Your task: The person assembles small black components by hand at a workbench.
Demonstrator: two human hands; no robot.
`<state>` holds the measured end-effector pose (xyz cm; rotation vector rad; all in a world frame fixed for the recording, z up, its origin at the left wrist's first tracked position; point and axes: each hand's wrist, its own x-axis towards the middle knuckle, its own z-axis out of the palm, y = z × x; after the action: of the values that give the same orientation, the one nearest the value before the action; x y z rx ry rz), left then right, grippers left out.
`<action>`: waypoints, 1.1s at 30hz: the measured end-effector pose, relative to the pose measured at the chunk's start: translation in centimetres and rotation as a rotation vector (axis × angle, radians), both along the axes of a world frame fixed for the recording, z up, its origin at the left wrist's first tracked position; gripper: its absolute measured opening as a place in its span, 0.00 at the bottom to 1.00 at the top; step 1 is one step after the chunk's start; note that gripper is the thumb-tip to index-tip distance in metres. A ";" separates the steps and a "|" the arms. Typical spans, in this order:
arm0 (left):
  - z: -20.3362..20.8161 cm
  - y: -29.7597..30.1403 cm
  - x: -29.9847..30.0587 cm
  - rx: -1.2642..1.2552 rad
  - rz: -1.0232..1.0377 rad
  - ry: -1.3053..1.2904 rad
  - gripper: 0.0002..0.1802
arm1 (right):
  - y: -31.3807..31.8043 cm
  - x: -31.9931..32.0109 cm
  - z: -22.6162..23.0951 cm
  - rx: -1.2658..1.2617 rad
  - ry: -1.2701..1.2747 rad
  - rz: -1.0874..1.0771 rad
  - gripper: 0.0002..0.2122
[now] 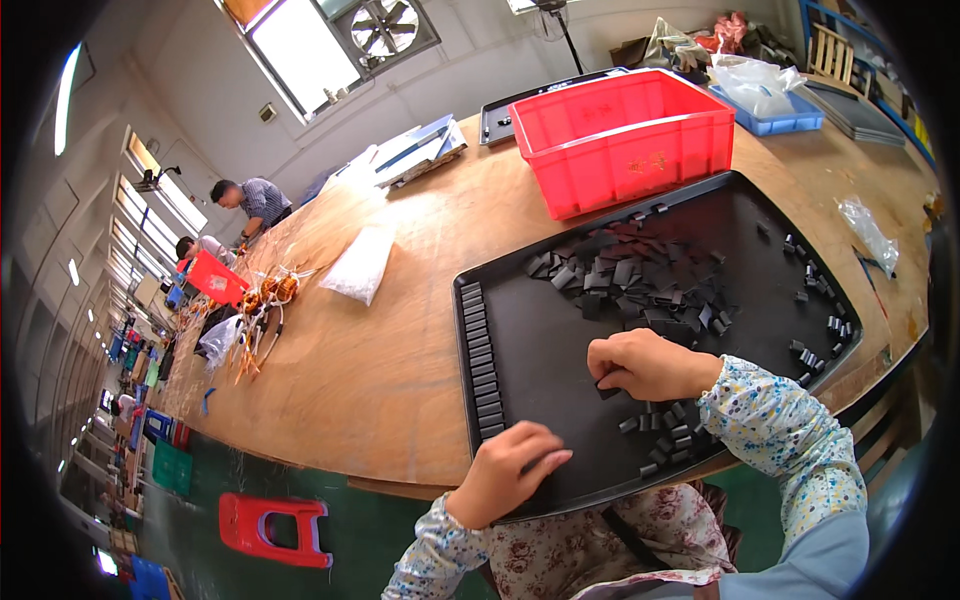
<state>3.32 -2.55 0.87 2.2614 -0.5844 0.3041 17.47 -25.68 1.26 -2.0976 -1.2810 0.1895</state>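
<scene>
A large black tray (540, 400) lies before me on the table. My right hand (650, 365) is over its middle, thumb and fingers pinched on a small flat black piece (607, 391), partly hidden by the fingers. Close to the tray's near left corner is my left hand (508, 474), its thumb and fingers apart, holding nothing that I can see. Along the left wall runs a neat column of black pieces (482, 365). A loose heap of flat black pieces (640, 275) covers the far middle. Short grey-black cylinders (664, 432) are scattered below my right hand.
Behind the tray stands a red plastic crate (630, 145), with a blue bin (775, 118) holding clear bags beside it. A white bag (362, 264) and wired copper-coloured coils (270, 295) lie left on the table. A red stool (275, 530) is on the floor. Two people work far left.
</scene>
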 end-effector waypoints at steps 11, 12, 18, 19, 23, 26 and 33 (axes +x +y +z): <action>-1.7 -0.2 5.2 -0.657 -0.133 0.569 0.04 | -0.7 -0.7 1.8 -0.222 -0.012 0.292 0.13; -2.1 0.4 5.2 -0.744 -0.174 0.587 0.04 | -0.7 -0.6 1.5 -0.219 -0.009 0.292 0.13; -2.1 0.2 4.7 -0.542 -0.130 0.641 0.04 | 0.1 -1.0 0.2 -0.073 -0.010 0.237 0.10; -1.8 -0.1 4.6 -0.595 -0.120 0.584 0.06 | 0.3 -1.0 0.4 -0.070 -0.020 0.150 0.07; -1.5 -0.5 4.4 -0.652 -0.079 0.565 0.12 | 0.4 -0.8 0.4 0.084 0.131 -0.018 0.04; -2.4 -0.1 4.4 -0.641 -0.093 0.582 0.11 | 0.4 -0.8 0.4 0.035 0.085 0.094 0.04; -2.1 0.4 4.4 -0.569 -0.068 0.612 0.08 | 0.4 -0.3 -0.7 0.054 -0.041 -0.037 0.05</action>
<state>7.67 -2.19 -1.22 1.6525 -0.2074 -0.2339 17.19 -25.24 0.58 -2.0871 -1.2556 0.0951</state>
